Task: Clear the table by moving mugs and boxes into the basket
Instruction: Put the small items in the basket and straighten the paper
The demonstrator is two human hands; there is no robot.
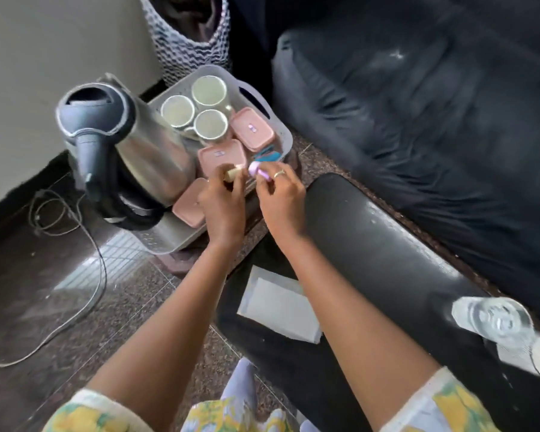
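Note:
A grey plastic basket (pixel 256 95) stands on the floor beside the dark table (pixel 371 244). Inside it are three pale mugs (pixel 209 92), three pink lidded boxes (pixel 251 129) and a steel electric kettle (pixel 122 145). Over the basket's near side, my left hand (pixel 223 207) pinches a small cream-coloured object (pixel 233 173). My right hand (pixel 281 198), with a ring on one finger, holds a small lilac object (pixel 258 170) just above a blue packet (pixel 267 155) in the basket.
A white paper (pixel 278 307) and a clear glass item (pixel 496 319) lie on the table. A dark sofa (pixel 434 120) fills the right side. A woven basket (pixel 184 35) stands at the back by the wall. The kettle's cord (pixel 85 232) trails across the floor at left.

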